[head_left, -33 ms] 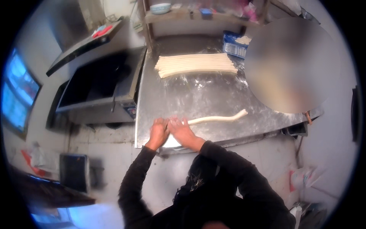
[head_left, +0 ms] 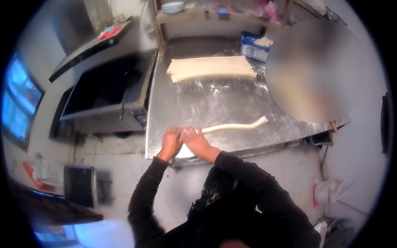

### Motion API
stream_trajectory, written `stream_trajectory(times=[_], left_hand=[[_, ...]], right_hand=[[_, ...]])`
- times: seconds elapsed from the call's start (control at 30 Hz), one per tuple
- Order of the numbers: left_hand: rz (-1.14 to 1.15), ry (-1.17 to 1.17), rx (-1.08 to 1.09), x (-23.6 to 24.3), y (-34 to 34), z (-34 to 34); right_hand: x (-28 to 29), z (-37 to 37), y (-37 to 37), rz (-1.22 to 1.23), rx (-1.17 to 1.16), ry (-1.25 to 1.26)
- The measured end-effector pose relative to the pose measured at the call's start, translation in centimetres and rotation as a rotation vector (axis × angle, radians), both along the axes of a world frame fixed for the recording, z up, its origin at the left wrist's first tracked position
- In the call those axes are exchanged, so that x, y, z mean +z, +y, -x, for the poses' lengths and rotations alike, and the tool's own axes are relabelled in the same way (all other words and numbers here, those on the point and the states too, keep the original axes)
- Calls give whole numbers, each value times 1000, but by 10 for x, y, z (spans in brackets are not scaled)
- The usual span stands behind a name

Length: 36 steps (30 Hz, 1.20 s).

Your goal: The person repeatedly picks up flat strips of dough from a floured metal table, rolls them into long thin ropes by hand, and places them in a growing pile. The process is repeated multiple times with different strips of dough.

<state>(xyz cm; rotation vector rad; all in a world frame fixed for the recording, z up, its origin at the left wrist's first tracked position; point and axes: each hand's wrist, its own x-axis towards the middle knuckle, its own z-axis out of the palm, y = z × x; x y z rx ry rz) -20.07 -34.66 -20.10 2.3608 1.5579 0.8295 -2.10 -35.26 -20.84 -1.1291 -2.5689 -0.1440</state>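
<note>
A long pale dough rope [head_left: 231,127] lies across the near part of the metal worktop [head_left: 206,105]. Its bare right stretch bends up slightly toward a thicker tip. Over its left end sits my right hand [head_left: 196,140], fingers close together and curled over the dough. Touching it on the left is my left hand [head_left: 170,143], its fingers bent downward at the same spot. Between and under the hands, the end of the rope is hidden. Farther back, several dough ropes lie side by side in a flat row [head_left: 213,67].
A blue box [head_left: 253,51] with pale stuff on it stands at the back right. Left of the worktop is a dark-topped appliance [head_left: 101,84]. A wooden shelf [head_left: 194,17] with a bowl [head_left: 173,8] runs behind. A large blurred patch covers the right. White flour smears mark the metal.
The view has shifted very slightly. Both hands stay on the dough rope with no clear movement, and the row of ropes lies as before.
</note>
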Motion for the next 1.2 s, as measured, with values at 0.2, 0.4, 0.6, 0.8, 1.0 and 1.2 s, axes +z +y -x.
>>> stream_trajectory(times=[0.2, 0.4, 0.6, 0.8, 1.0, 1.2], left_hand=[[-15, 26, -73, 13, 1, -3], [-46, 105, -97, 12, 6, -5], [-57, 93, -112, 14, 8, -7], [-43, 90, -151, 16, 11, -12], [-61, 93, -158, 17, 7, -19], [-67, 76, -125, 15, 4, -29]], right_hand=[[13, -13, 12, 343, -37, 242], [4, -13, 18, 229, 1, 330], [8, -21, 17, 211, 48, 354], [-2, -31, 22, 208, 69, 350], [-2, -39, 12, 116, 53, 356], [-1, -76, 13, 147, 68, 328]])
